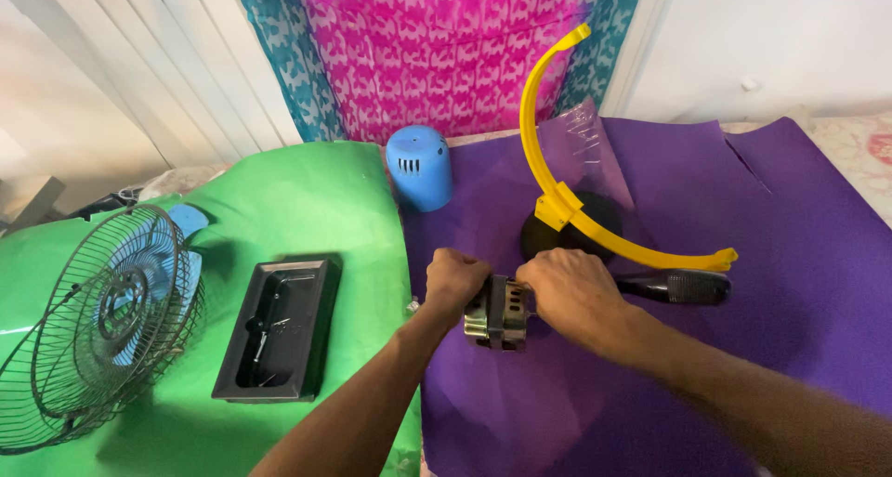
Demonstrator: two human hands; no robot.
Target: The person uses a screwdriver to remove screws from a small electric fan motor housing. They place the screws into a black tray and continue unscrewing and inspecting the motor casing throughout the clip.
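One fan motor, one wire fan guard, one black tray, one blue cap, one yellow bracket, one black-handled tool.

No packages, labels, signs or screens show anywhere in the view; nothing on the green and purple sheets carries a visible sticker, tag or printed panel

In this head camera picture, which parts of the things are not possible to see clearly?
- Fan motor: its ends are hidden, head view, under the left hand and right hand.
- Black tray: its small contents are too dark and small to tell.
- Wire fan guard: cut off by the left edge.
- Black handle: its near end is hidden behind the right hand.
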